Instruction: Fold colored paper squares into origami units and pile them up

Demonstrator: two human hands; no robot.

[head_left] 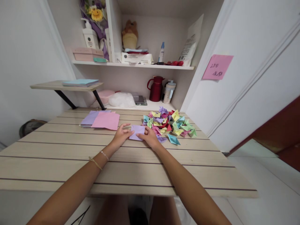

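Note:
Between my two hands, just above the middle of the table, is a small square of folded purple paper (137,131). My left hand (122,134) pinches its left edge, thumb in front and index finger raised apart from it. Gripping the right side, my right hand (150,136) has its thumb pressed on the front face and its fingers behind. To the right of it lies a heap of folded paper boats (167,123) in many colours. A teal paper boat (173,139) sits at the heap's near edge. Left of my hands rests a stack of pink and purple paper sheets (106,120).
A raised wooden shelf (47,85) at the left carries blue sheets (81,82). Along the back stand a red thermos jug (156,89), a light cup (169,92) and a white plastic bag (122,99). A pink note (217,67) is stuck on the right wall.

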